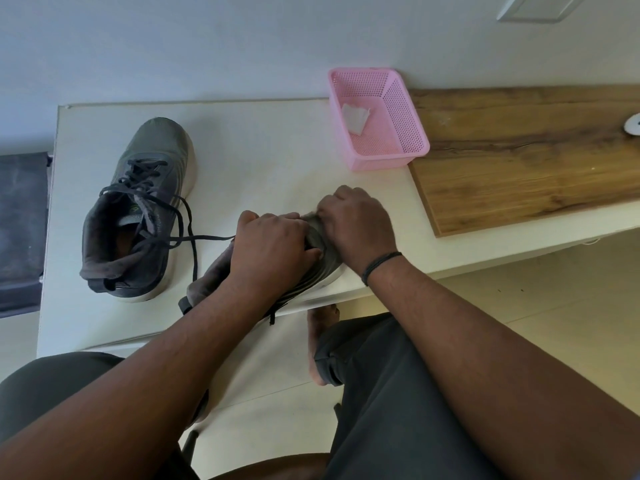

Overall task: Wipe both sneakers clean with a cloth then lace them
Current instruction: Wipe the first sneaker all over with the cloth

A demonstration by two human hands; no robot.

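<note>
The head view looks down on a white counter with two grey sneakers on it. Both forearms reach in from the bottom of the frame and meet over the near sneaker, which lies at the centre, angled along the counter's front edge. The left hand curls over its upper from the left, fingers bent down onto the shoe. The right hand, with a dark band at the wrist, is knuckles-up just beside it, fingers curled and pinching the grey material at the toe end. A black lace end hangs off the counter edge below the left forearm. The other sneaker stands upright at centre left, laced, its loose black lace trailing right towards the left hand. A pink basket at upper centre holds a folded white cloth, beside a wooden board.
</note>
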